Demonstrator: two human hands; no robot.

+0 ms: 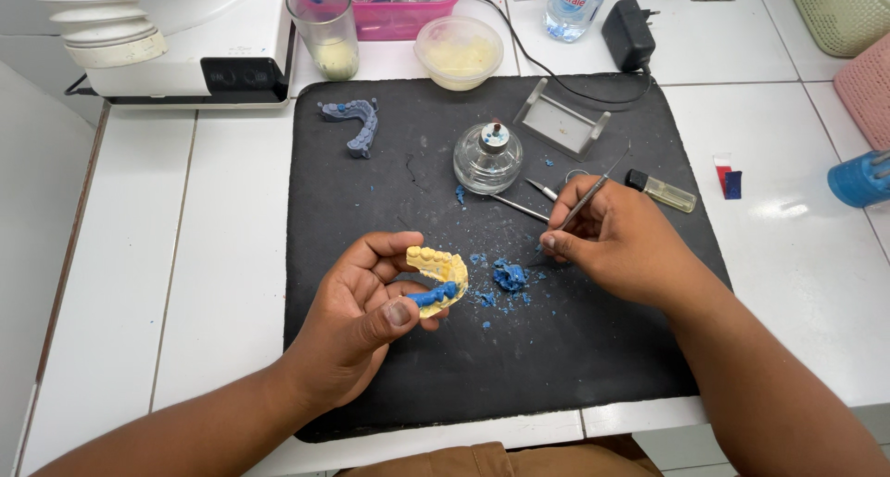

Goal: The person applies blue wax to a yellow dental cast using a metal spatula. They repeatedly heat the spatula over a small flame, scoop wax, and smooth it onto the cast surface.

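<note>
Head view. Left hand (pixel 357 315): fingers and thumb wrapped around a yellow dental cast (pixel 439 271) bearing blue wax (pixel 434 295); cast looks rigid, light and chip-prone, best gripped by its base, off the wax. Right hand (pixel 616 241): pinching a thin metal carving tool (pixel 593 188), tip lowered over blue wax scraps (pixel 508 275) between the hands. Glass spirit lamp (pixel 488 156) beyond.

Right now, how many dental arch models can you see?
2: a yellow model with blue wax in the left hand, and a grey-blue model on the black mat's far-left corner.
</note>
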